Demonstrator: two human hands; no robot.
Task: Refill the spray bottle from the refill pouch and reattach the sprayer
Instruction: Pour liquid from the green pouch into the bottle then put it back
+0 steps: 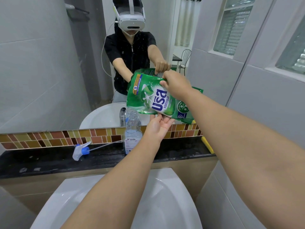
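Observation:
A green refill pouch (148,95) is held tilted in the air above the open clear spray bottle (132,133), which stands upright on the black ledge with a little liquid in it. My right hand (176,85) pinches the pouch's upper edge. My left hand (158,126) supports its lower edge from underneath, fingers curled up against it. The pouch's lower left corner hangs just above the bottle's neck. The sprayer head (81,150), white with a blue collar and a long dip tube, lies on the ledge to the left of the bottle.
A black stone ledge (49,161) runs below a mosaic tile strip (49,138) and a mirror. A white basin (115,204) sits below the ledge. A yellow sponge (208,144) lies at the ledge's right end. A grey wall with windows stands on the right.

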